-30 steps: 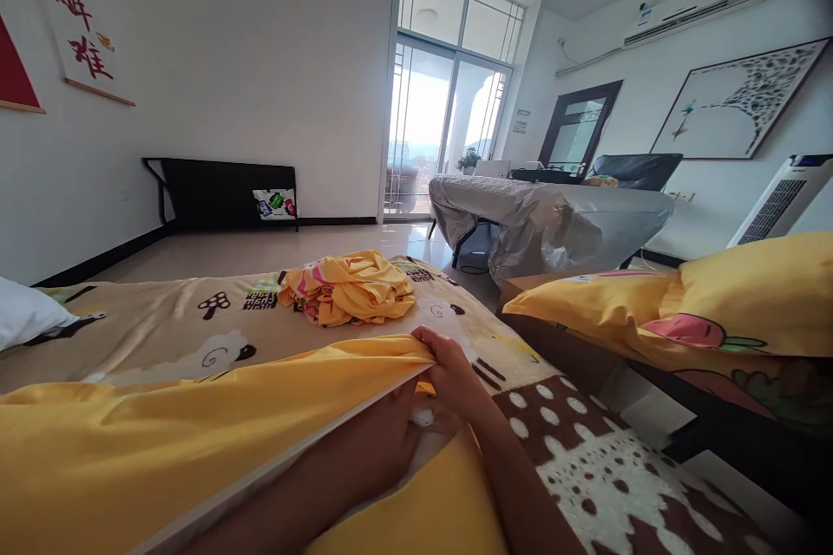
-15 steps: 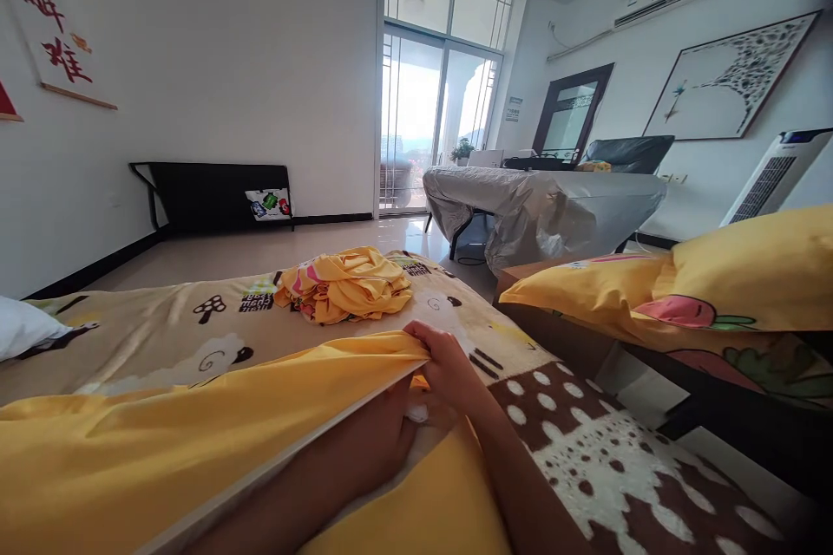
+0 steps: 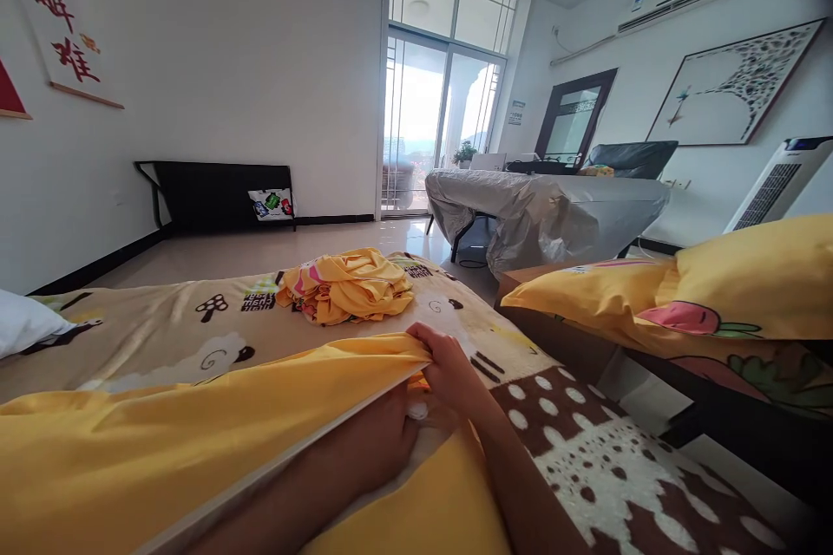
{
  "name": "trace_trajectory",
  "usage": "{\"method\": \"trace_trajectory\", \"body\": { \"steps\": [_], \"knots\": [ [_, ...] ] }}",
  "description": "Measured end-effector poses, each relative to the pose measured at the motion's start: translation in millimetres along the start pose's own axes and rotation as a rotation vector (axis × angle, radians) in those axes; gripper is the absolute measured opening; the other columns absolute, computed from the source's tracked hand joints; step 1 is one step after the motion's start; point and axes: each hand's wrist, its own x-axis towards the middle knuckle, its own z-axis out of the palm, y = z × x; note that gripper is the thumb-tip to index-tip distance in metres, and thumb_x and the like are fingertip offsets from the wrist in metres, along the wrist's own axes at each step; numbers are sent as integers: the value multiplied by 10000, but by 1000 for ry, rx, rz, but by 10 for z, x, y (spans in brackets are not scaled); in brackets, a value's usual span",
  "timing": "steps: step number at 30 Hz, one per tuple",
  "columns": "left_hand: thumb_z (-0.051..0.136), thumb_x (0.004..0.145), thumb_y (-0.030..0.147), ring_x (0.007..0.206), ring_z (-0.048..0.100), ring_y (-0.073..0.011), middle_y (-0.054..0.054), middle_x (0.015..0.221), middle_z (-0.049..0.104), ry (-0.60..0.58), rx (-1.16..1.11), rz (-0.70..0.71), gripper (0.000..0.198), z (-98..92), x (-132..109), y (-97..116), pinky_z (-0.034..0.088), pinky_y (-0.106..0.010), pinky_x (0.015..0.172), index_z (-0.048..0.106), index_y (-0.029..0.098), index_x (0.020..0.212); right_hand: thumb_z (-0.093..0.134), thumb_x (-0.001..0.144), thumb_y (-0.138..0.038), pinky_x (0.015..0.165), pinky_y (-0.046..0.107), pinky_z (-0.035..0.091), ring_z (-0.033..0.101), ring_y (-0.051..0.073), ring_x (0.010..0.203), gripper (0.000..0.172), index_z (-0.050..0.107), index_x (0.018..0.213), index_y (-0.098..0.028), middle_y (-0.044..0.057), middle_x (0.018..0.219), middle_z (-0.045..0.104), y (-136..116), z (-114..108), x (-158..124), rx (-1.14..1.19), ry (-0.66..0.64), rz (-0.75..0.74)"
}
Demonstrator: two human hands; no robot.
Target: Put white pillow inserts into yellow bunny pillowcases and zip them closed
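A large yellow cloth cover (image 3: pixel 195 425) stretches from the lower left to the middle of the view. My right hand (image 3: pixel 442 360) pinches its far corner between thumb and fingers. Inside the cover's opening, under the raised edge, lies my left hand (image 3: pixel 390 429); its fingers are hidden by the cloth. A small bit of white material (image 3: pixel 416 409) shows between the two hands. Beyond them, a crumpled yellow cloth (image 3: pixel 355 282) rests on the patterned blanket (image 3: pixel 162 321).
Yellow pillows (image 3: pixel 755 277) lie on a brown surface at right. A plastic-covered table (image 3: pixel 553 208) stands behind, near glass doors (image 3: pixel 416 121). A white pillow (image 3: pixel 29 325) is at the left edge. A black folded frame (image 3: pixel 208 195) leans against the wall.
The view has shifted very slightly. Both hands and the cloth hold nearly the same position.
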Motion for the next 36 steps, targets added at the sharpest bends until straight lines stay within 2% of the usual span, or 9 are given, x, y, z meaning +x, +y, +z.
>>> {"method": "trace_trajectory", "body": {
  "steps": [3,7,12,15,18,22,27,36],
  "knots": [
    [405,855,342,1353,359,-357,-127,1463,419,-27,-60,-4,585,36,13,-24,230,-575,1134,397,215,1426,406,575,-73,586,213,303,478,119,641,253,515,766,-198,-41,672,574,-17,-21,11,24,-37,11],
    [404,862,330,1358,356,-348,-120,1492,375,-59,-104,-21,567,104,24,-59,208,-561,1149,420,205,1414,487,585,-92,589,211,327,495,122,646,218,543,773,-188,-35,682,605,-59,-72,17,20,-75,47],
    [385,874,343,1368,335,-348,-120,1466,416,-74,-107,-25,543,111,18,-59,217,-575,1140,443,215,1398,535,586,-92,691,239,372,565,161,758,367,607,933,-189,6,832,671,-78,-108,-12,-92,-123,85],
    [386,874,343,1370,339,-330,-101,1482,397,-98,-114,-25,563,83,12,-50,224,-549,1147,397,239,1427,492,591,-65,747,261,367,565,182,831,447,595,1006,-196,32,908,669,-35,-59,-35,-207,-75,127],
    [389,875,354,1355,370,-315,-78,1478,408,-76,-124,8,548,81,17,-54,238,-525,1148,402,270,1417,444,569,-41,717,252,351,547,185,835,376,571,888,-195,51,899,642,-6,0,-49,-293,-21,162],
    [390,866,329,1348,386,-281,-82,1463,431,-85,-139,28,532,92,27,-54,252,-481,1153,430,254,1391,412,559,-41,645,241,306,509,166,743,231,468,712,-205,39,790,592,-62,15,-56,-338,-28,160],
    [391,858,317,1371,350,-284,-97,1494,380,-103,-104,25,593,75,20,-52,230,-480,1161,353,228,1443,396,561,-30,613,228,278,475,149,672,266,462,742,-214,-5,689,572,-99,20,-53,-229,-28,124],
    [414,840,279,1350,378,-318,-126,1476,400,-84,-116,26,583,21,13,-17,258,-504,1140,404,196,1417,398,518,-45,599,226,277,486,145,643,297,475,749,-214,-20,661,572,-2,55,6,-130,-35,84]
  ]
}}
